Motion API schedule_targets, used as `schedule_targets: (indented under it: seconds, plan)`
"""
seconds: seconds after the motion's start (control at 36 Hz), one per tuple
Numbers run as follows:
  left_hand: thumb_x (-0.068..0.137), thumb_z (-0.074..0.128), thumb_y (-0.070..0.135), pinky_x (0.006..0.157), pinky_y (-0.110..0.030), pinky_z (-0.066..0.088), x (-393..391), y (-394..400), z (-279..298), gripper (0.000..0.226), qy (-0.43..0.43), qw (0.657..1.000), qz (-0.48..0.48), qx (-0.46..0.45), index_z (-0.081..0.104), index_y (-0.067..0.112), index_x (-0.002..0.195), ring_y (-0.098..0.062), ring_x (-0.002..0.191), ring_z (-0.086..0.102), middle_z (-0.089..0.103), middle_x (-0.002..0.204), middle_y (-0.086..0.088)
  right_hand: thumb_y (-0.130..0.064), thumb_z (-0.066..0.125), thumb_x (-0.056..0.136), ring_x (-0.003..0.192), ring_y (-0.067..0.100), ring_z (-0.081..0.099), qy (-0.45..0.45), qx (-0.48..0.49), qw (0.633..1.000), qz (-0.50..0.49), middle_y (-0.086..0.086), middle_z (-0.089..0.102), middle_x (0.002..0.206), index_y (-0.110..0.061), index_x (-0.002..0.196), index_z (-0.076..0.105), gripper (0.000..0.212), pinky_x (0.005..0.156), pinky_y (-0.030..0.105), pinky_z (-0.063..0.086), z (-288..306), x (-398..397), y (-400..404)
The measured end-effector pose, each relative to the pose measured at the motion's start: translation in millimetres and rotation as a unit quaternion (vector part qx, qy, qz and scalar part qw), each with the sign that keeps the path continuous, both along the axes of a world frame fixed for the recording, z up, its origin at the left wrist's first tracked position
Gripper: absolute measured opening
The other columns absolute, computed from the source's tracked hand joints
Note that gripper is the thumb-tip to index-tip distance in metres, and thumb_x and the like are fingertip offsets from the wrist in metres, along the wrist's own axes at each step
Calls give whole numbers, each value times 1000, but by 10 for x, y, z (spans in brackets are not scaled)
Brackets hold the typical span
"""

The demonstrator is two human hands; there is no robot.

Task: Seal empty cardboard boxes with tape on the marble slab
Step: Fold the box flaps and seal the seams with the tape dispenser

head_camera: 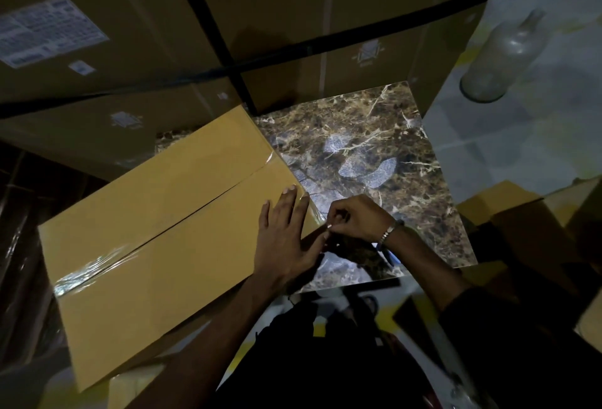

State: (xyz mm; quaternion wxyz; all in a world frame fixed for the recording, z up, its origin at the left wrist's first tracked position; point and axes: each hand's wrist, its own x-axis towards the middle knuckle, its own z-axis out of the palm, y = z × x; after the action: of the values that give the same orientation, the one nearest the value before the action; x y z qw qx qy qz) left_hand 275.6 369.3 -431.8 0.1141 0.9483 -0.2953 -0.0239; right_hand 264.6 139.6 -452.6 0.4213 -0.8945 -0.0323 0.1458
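Fingers (286,200) of my left hand (283,239) lie straight and flat, spread a bit, pressing the top of the box (156,213) near its right end. Right hand (355,218) sits just off that end, fingers curled, pinching something small at the box edge; looks like clear tape, but I cannot tell for sure. Left thumb touches the right fingertips there.

Box lies on the slab (374,135), covering its left part and sticking out past the near edge toward me. Flaps closed, seam running lengthwise down the middle. Tape (88,270) shines over the seam at the left end and wraps down the side; a second bit of tape glints at the far right end of the seam.

Bracelet (387,232) on my right wrist, dark sleeve further up the arm. Slab is brown marble with pale veins and a few shiny glare patches, bare to the right of the box.

Behind the slab, big cartons (293,11) stacked close, bound with black straps (208,27), a white label (49,30) on the left one. Glass bottle (501,56) stands on the tiled floor at upper right, well apart from the slab. More cardboard (521,213) at the right, near the slab corner. Scene is dim.
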Motion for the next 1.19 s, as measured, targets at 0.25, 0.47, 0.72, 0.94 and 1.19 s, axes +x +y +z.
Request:
schedule_targets:
  seconds: [0.25,0.47,0.72,0.94,1.19]
  plan:
    - [100,52,66,123,-55,24,17,-156,-1,67,-13,999,42,-29,53,17,146,-30,149,38,45,157,-10,-14,68,86,78,0,70,2,-1,998,-66,-12,75,82,-31,99,75,23,72,15,51,0,-125,-40]
    - [99,57,61,124,-54,23,-13,-277,-18,66,-8,998,58,-15,53,13,144,-35,148,38,44,157,-13,-19,70,95,89,-1,69,-91,74,956,-268,-15,75,94,-26,100,76,10,81,23,58,171,-152,122]
    - [104,53,57,126,-57,22,108,318,-16,74,4,999,-29,-35,35,18,164,-19,162,16,21,175,-1,-47,31,111,152,3,25,-20,89,992,-92,-20,8,170,-39,164,6,60,111,25,40,260,-97,823]
    - [105,46,65,128,-54,19,304,736,99,70,0,995,90,-37,43,22,160,-14,162,16,22,175,2,-66,-16,93,104,39,63,56,-135,985,-91,15,65,107,-12,133,54,97,78,40,42,220,160,653]
    - [105,49,62,130,-50,13,925,801,107,70,-28,993,109,-36,39,23,162,-15,163,13,20,175,2,-47,28,110,156,6,14,-82,36,990,-111,-7,13,172,-23,165,17,60,125,32,23,223,918,1062]
